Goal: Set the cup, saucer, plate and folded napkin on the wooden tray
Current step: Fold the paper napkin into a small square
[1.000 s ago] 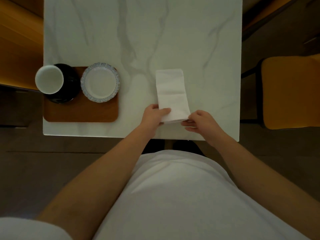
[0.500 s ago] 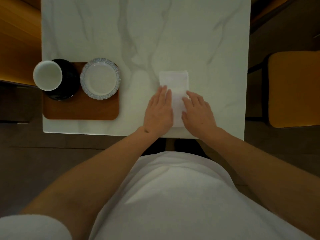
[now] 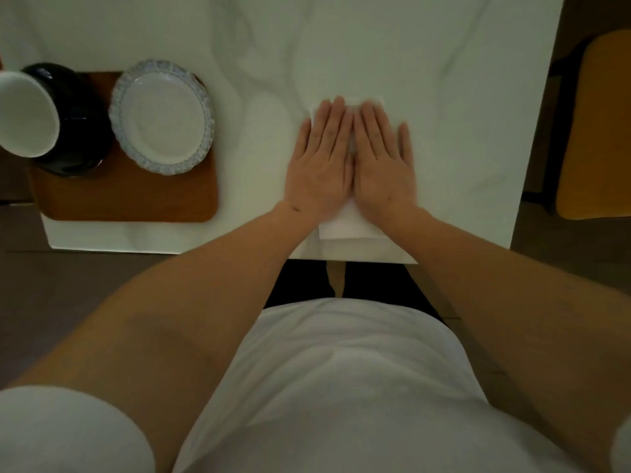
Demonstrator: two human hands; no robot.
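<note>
My left hand (image 3: pixel 321 165) and right hand (image 3: pixel 384 165) lie flat side by side, fingers straight, no grip closed on anything, pressing the napkin (image 3: pixel 345 223) onto the desk (image 3: pixel 444 97). The napkin is white and folded, mostly hidden beneath my palms. Well to the left, the wooden tray (image 3: pixel 129 196) carries the plate (image 3: pixel 162 116), saucer (image 3: pixel 82 131) and cup (image 3: pixel 24 112).

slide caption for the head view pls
Both hands, left hand and right hand, press the napkin flat beside the tray.
</note>
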